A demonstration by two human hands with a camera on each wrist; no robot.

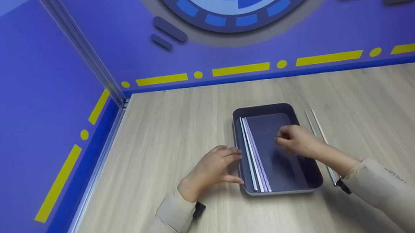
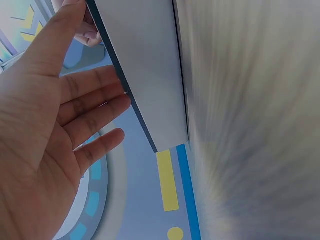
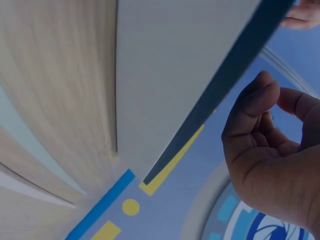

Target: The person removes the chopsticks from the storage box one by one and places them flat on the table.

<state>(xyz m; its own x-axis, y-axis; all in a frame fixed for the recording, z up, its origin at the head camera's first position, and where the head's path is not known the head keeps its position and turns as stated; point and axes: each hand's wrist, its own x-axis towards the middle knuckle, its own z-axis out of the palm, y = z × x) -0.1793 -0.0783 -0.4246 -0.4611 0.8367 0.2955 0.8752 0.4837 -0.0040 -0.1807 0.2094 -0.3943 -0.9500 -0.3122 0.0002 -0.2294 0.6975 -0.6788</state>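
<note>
My left hand (image 1: 212, 166) is at the left wall of a dark rectangular tray (image 1: 271, 121), its fingers extended and the fingertips right at the rim. The left wrist view shows the same hand (image 2: 65, 110) beside the tray's pale outer side (image 2: 142, 70). Inside, along the left wall, lie several long thin sticks, pale green (image 1: 248, 153) and purple (image 1: 257, 153) among them. Over the tray's right half, my right hand (image 1: 297, 140) has its fingers curled with the thumb close to them. Nothing shows between those fingers in the right wrist view (image 3: 270, 145).
Right of the tray, a pale green stick (image 1: 310, 124) and a whitish stick (image 1: 319, 127) lie on the wooden table (image 1: 179, 125), partly under the right forearm. Blue panels (image 1: 196, 56) with yellow marks border the table at the back and left.
</note>
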